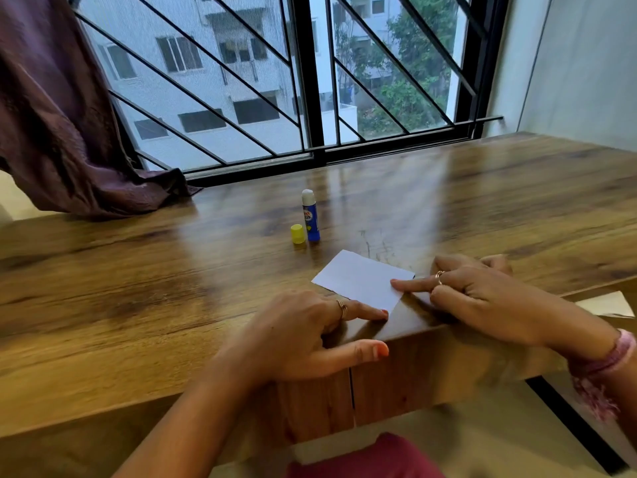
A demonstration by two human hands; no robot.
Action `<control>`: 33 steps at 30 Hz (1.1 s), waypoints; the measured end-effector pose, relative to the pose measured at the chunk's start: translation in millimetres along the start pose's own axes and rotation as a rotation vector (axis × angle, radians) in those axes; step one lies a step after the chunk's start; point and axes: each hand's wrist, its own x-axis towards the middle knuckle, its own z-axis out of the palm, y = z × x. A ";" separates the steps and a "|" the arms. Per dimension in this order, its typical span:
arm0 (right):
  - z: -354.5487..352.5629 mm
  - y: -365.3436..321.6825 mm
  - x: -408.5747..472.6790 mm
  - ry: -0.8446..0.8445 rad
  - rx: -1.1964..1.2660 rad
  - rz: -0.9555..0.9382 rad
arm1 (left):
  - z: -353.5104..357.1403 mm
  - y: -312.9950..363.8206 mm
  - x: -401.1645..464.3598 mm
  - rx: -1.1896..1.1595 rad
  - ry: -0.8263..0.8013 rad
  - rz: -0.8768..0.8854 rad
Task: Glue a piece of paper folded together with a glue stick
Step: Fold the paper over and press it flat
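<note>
Pressing: left hand [303, 326] and right hand [482, 294], straight forefingers flattening folded white paper rectangle [362, 279], grasping nothing
Paper: lying near wooden table [138, 288] front edge
Standing at 11 o'clock: uncapped blue glue stick [310, 215], yellow cap [297, 233] beside

I can't read the glue stick [311, 218] label; it's too small. By the table [138, 288] edge, my right hand [482, 298] hides the paper [362, 279] corner, and its wrist is cut off.

Glossy wood table [138, 270] (grain visible), matt white paper [358, 279]
</note>
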 end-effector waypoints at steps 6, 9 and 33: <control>-3.5 16.2 4.8 0.056 -0.024 0.039 | 1.0 -0.7 0.4 -0.024 -0.004 -0.006; -2.1 14.7 4.7 0.070 -0.025 0.042 | 2.0 -0.9 0.7 -0.020 0.019 -0.007; 27.8 -37.8 -10.4 0.227 0.016 0.023 | 10.1 -9.9 -3.3 -0.018 0.255 -0.377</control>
